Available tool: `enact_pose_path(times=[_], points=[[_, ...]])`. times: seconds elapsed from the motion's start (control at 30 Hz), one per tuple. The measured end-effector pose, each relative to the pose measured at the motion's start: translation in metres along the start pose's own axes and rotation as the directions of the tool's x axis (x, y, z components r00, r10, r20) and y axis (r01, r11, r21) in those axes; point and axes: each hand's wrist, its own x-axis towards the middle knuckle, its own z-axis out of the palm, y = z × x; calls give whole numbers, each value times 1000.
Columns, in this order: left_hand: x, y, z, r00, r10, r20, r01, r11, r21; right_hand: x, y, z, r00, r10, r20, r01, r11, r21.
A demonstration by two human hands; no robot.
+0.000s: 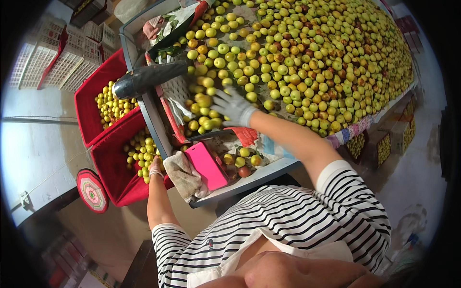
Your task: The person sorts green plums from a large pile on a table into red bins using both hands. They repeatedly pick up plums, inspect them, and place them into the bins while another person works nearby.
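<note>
Many yellow-green jujube-like fruits (309,68), some with red-brown patches, lie heaped over the sorting table. My right hand (234,107), in a pale glove, has its fingers spread at the near left of the heap. Just left of the fingers, several fruits (203,100) are blurred. My left hand (156,166), also gloved, is low at the left, beside yellow fruits (146,147) in a red cloth-lined bin (119,187); the table edge and its own wrist partly hide it, so its fingers cannot be made out.
A black tube-shaped device (144,81) crosses the table's left rim (153,122). A pink phone case (206,165) and a grey cloth (182,174) lie at the near corner. Another red-lined bin (86,97) holds fruit. White plastic crates (77,54) stand behind; filled crates (383,147) stand right.
</note>
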Motion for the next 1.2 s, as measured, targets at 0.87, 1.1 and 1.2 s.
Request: enact_pose_path(times=[0.87,1.1,1.2], points=[[-238,-38,419,345,742,575,-633,-268,726,-148,64,-2,550,831,78,-829,533,169],[-227,-42,427,271,827,493,-539,-294,789,-45,12,8,928,373,-6,-347,868,355],[-226,-38,429,338,851,403,-491,-205,846,-22,15,29,873,338,-351,-126,853,507]])
